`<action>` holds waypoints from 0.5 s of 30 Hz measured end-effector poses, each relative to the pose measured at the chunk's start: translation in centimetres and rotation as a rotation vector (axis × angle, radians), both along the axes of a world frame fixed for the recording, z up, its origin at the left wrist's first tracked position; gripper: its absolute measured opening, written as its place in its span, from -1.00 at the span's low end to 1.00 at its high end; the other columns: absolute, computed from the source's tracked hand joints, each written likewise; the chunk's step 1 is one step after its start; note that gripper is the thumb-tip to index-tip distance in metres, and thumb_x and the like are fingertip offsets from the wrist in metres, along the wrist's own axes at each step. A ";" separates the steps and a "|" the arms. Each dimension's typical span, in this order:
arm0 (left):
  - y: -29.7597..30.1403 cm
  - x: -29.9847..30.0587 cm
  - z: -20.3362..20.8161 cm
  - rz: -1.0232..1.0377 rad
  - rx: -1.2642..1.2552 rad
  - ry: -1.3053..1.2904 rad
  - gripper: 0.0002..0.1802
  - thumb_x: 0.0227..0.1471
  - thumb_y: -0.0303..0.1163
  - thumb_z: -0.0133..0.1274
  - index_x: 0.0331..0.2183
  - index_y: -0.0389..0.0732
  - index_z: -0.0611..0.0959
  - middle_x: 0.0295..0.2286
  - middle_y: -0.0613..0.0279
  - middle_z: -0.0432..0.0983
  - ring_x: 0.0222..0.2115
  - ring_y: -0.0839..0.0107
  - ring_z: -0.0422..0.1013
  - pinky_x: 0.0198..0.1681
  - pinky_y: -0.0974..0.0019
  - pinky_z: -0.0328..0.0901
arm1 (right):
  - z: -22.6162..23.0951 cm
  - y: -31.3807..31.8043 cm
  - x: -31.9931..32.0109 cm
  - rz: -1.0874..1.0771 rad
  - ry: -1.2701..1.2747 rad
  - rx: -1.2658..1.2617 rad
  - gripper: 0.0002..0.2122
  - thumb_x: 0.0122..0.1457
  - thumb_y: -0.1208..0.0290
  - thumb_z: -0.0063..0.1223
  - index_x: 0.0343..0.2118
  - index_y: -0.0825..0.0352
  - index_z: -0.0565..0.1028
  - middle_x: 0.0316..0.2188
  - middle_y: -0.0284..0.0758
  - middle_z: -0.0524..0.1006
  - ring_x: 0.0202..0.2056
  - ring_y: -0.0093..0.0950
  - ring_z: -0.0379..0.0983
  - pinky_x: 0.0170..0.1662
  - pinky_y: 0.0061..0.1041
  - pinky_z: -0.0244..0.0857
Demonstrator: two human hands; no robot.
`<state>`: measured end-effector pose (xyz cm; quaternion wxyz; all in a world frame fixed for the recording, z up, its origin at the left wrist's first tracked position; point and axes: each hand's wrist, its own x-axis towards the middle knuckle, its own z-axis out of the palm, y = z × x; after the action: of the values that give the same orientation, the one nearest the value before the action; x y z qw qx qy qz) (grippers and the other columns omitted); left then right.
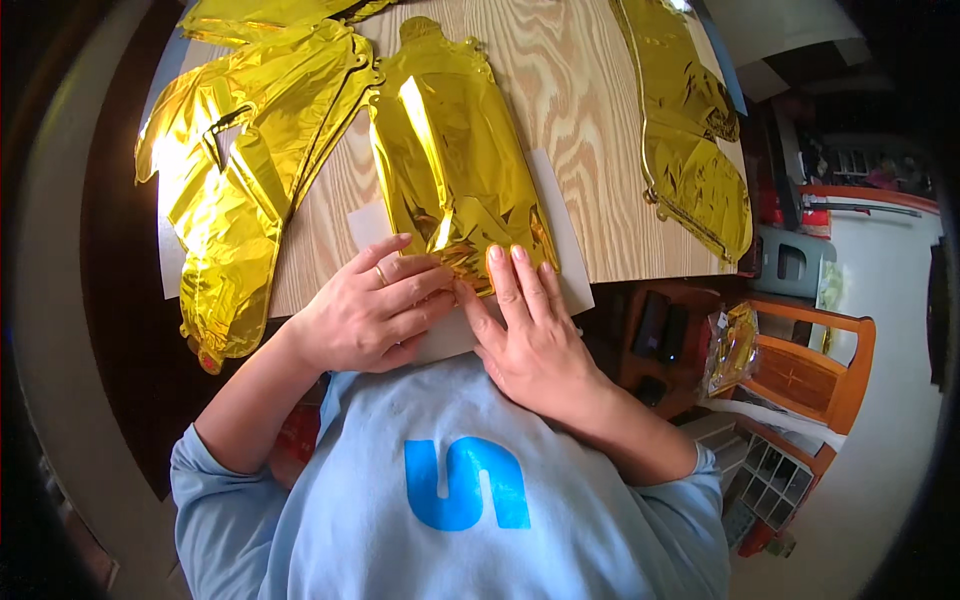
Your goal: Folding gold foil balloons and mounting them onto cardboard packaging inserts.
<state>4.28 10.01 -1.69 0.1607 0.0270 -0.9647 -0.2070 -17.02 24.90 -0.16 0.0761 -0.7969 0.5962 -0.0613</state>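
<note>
A folded gold foil balloon [455,150], uninflated and shiny, lies lengthwise on the table in front of me. Its near end, creased and crumpled, is under both hands. My left hand [370,310], a ring on one finger, has its fingers bent and closed at the balloon's near left edge; its fingertips are partly hidden. My right hand [530,335] lies flat on the near right part, fingers stretched out and thumb pointing toward the left hand. Beneath the balloon, a white sheet or board [560,235] shows along both sides and at the near edge.
More flat gold foil balloons lie on the wood-grain table [570,120]: a large cut-out one [235,210] at left, overhanging the near edge, and a long one [690,150] at right. A wooden chair [800,375] with a clear bag of gold foil [735,345] stands at right.
</note>
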 end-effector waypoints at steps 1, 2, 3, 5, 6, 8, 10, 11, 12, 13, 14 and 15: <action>0.0 0.1 0.0 -0.007 -0.011 -0.009 -0.46 -0.13 -0.34 0.23 -0.02 -0.11 0.62 0.03 0.09 0.47 0.07 0.12 0.43 0.26 -0.16 0.16 | 0.2 -0.1 0.0 0.002 -0.008 0.025 -0.40 0.17 0.34 0.11 0.30 0.31 0.30 0.33 0.18 0.09 0.33 0.15 0.04 0.29 0.17 0.08; 0.0 0.1 0.1 -0.013 -0.022 -0.018 -0.47 -0.12 -0.32 0.23 -0.02 -0.11 0.62 0.04 0.09 0.46 0.07 0.12 0.42 0.25 -0.17 0.16 | 0.4 -0.1 0.0 0.009 -0.012 0.025 -0.45 0.21 0.35 0.03 0.28 0.33 0.31 0.31 0.21 0.11 0.32 0.17 0.06 0.28 0.18 0.08; -0.1 0.2 0.2 -0.018 -0.035 -0.028 -0.48 -0.10 -0.30 0.23 -0.02 -0.11 0.63 0.05 0.08 0.46 0.08 0.11 0.42 0.25 -0.17 0.16 | 0.5 -0.2 -0.1 0.017 -0.017 0.024 -0.49 0.25 0.36 -0.05 0.26 0.36 0.33 0.30 0.24 0.12 0.31 0.19 0.08 0.27 0.20 0.08; -0.2 0.5 0.1 -0.032 -0.067 -0.034 -0.49 -0.07 -0.26 0.22 -0.01 -0.10 0.62 0.08 0.07 0.44 0.11 0.09 0.40 0.26 -0.17 0.16 | 0.7 -0.3 -0.1 0.027 -0.021 0.026 -0.52 0.29 0.37 -0.14 0.25 0.38 0.33 0.28 0.28 0.14 0.30 0.21 0.10 0.27 0.21 0.08; -0.2 0.7 0.1 -0.039 -0.083 -0.038 -0.50 -0.05 -0.23 0.21 -0.01 -0.10 0.62 0.10 0.07 0.43 0.13 0.08 0.39 0.26 -0.18 0.15 | 0.7 -0.3 -0.2 0.029 -0.021 0.030 -0.52 0.29 0.37 -0.14 0.26 0.38 0.32 0.28 0.28 0.14 0.30 0.21 0.09 0.27 0.22 0.08; -0.2 1.6 0.0 -0.039 -0.074 -0.045 -0.51 -0.03 -0.21 0.20 -0.01 -0.10 0.62 0.12 0.05 0.42 0.16 0.06 0.37 0.28 -0.18 0.13 | 0.7 -0.3 -0.2 0.034 -0.024 0.038 -0.51 0.29 0.38 -0.15 0.28 0.37 0.31 0.29 0.28 0.13 0.30 0.22 0.09 0.27 0.23 0.07; -0.3 2.5 -0.2 -0.039 -0.078 -0.049 -0.52 0.00 -0.20 0.19 -0.02 -0.11 0.62 0.13 0.03 0.42 0.18 0.05 0.35 0.30 -0.19 0.11 | 0.6 -0.3 -0.2 0.037 -0.026 0.047 -0.50 0.29 0.38 -0.16 0.29 0.37 0.29 0.29 0.28 0.11 0.30 0.23 0.08 0.27 0.23 0.07; -0.3 2.9 -0.3 -0.038 -0.086 -0.051 -0.53 0.00 -0.20 0.18 -0.02 -0.11 0.62 0.13 0.02 0.42 0.19 0.04 0.35 0.30 -0.19 0.10 | 0.6 -0.3 -0.3 0.037 -0.028 0.048 -0.50 0.30 0.38 -0.16 0.30 0.37 0.28 0.29 0.28 0.11 0.29 0.23 0.08 0.27 0.24 0.06; -0.3 3.3 -0.3 -0.036 -0.096 -0.055 -0.54 0.01 -0.20 0.18 -0.03 -0.12 0.62 0.13 0.01 0.42 0.20 0.03 0.34 0.31 -0.20 0.09 | 0.6 -0.3 -0.2 0.038 -0.032 0.049 -0.50 0.30 0.38 -0.16 0.30 0.37 0.27 0.29 0.28 0.11 0.29 0.24 0.08 0.27 0.24 0.06; -0.3 3.6 -0.2 -0.036 -0.093 -0.057 -0.53 -0.01 -0.21 0.19 -0.03 -0.13 0.62 0.12 0.02 0.42 0.19 0.03 0.34 0.31 -0.19 0.10 | 0.5 -0.3 -0.2 0.039 -0.036 0.050 -0.49 0.30 0.38 -0.16 0.31 0.37 0.26 0.30 0.28 0.11 0.29 0.24 0.08 0.27 0.24 0.06; -0.3 3.8 -0.1 -0.036 -0.090 -0.059 -0.51 -0.04 -0.23 0.20 -0.03 -0.14 0.62 0.12 0.02 0.41 0.19 0.03 0.34 0.31 -0.18 0.10 | 0.5 -0.3 -0.2 0.041 -0.033 0.048 -0.49 0.30 0.38 -0.16 0.31 0.37 0.26 0.30 0.29 0.10 0.29 0.24 0.08 0.27 0.24 0.06; -0.3 3.9 0.0 -0.035 -0.088 -0.060 -0.50 -0.07 -0.24 0.21 -0.03 -0.16 0.62 0.12 0.03 0.41 0.18 0.03 0.34 0.31 -0.17 0.11 | 0.5 -0.3 -0.3 0.044 -0.028 0.047 -0.49 0.30 0.38 -0.16 0.31 0.37 0.26 0.30 0.29 0.10 0.29 0.24 0.09 0.27 0.24 0.05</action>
<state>8.21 9.69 -1.71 0.1292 0.0091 -0.9775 -0.1662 -17.29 24.60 0.37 0.1044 -0.8069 0.5786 -0.0569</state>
